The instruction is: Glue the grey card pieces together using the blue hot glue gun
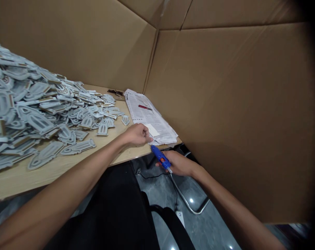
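Observation:
My right hand [177,162] is wrapped round a blue glue gun [160,156], which points up and left toward the table's front edge. Just left of the gun's tip, my left hand [138,134] has its fingers curled closed over the edge of the newspaper sheets [147,113]; anything between the fingertips is too small to make out. A white card [152,130] lies on the newspaper beside my left hand. A red pen-like tool [145,107] rests farther back on the paper.
Pale, flat plastic pieces [37,121] are heaped on the wooden table [116,147] at left. Tall cardboard walls [225,104] stand behind and at right. A dark cable and metal chair leg [183,199] are below, with a white power strip [180,217] on the floor.

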Available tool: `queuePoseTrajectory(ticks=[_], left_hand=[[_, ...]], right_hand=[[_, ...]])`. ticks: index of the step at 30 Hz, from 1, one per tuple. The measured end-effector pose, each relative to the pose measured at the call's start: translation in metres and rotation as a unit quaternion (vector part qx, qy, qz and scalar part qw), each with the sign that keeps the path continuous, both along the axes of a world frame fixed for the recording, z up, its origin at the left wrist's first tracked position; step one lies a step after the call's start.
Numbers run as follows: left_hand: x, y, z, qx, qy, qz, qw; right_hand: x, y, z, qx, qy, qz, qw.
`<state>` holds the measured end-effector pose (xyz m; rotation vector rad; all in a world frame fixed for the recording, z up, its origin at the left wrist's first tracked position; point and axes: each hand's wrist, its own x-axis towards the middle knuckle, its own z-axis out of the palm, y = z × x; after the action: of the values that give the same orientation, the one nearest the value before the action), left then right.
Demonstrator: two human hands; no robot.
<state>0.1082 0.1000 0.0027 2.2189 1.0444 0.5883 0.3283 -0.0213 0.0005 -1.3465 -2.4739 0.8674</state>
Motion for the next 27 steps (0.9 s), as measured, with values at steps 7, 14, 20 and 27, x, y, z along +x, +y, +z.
queuePoseTrajectory(ticks=[7, 14, 20, 27], left_hand=[[-0.003, 0.006, -0.002, 0.003, -0.008, -0.042, 0.999], [-0.002, 0.008, -0.009, 0.003, -0.022, -0.042, 0.999], [-0.004, 0.006, -0.007, -0.01, -0.037, -0.042, 0.998], [-0.005, 0.009, -0.009, 0.0, -0.033, -0.051, 0.998]], right_hand=[[-0.001, 0.0, 0.001, -0.015, 0.009, -0.008, 1.0], [-0.002, 0.0, 0.001, -0.033, 0.014, -0.017, 0.999], [-0.003, -0.002, 0.003, -0.034, 0.009, -0.026, 0.999], [-0.004, -0.001, 0.003, -0.039, 0.014, -0.027, 0.999]])
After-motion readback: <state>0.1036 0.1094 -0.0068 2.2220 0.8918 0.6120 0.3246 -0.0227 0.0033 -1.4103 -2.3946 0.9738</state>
